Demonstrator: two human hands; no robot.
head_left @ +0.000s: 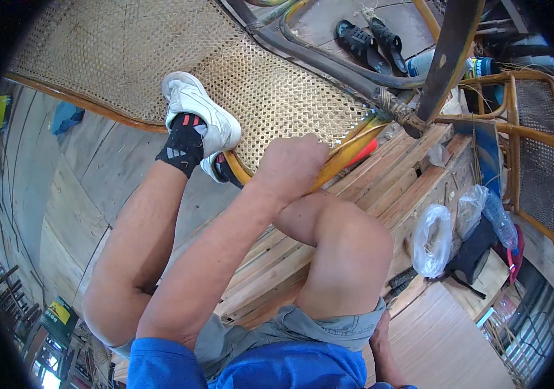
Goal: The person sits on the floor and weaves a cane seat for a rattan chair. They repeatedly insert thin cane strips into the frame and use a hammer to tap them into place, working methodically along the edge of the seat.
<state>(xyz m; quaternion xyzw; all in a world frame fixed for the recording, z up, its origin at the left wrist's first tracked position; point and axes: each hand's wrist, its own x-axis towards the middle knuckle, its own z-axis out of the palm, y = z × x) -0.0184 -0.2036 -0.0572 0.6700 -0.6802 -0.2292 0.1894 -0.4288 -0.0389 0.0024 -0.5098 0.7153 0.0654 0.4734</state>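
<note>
Cane-woven chair body with a bent yellow-brown rim [257, 84] is lying across upper left and centre, its near corner reaching over the upper left edge of the bench of pale timber planks [390, 170].

Bare left hand [293, 165] is sitting closed at that corner's rim, fingers folded in; whatever they may be pinching is hiding from view. Bare right hand [381, 327] is hanging low, just beside the right leg of the grey-green shorts [296, 334]. Its fingers are not showing, so I cannot tell whether they are spread, pressed together or pinching.

Step in hand, as I am judging it: edge work on the rim, one-handed, with the foot possibly steadying the cane. The next move is probably calling for a firm left hold, and for the right hand coming up to the same corner.

Counting:
- Chair body: one. A second caned chair with an orange-brown frame [546, 136] is standing beyond the bench's right end.
- White lace-up sneakers [202, 104]: two, one resting on the cane, one half hiding behind the rim.
- Black open sandals [361, 45]: two, lying beyond the far frame.
- Red-orange rod-shaped piece [362, 152]: one, showing just beside the rim.
- Clear crumpled plastic bags [431, 259]: at least two, lying along the bench's right edge.
</note>
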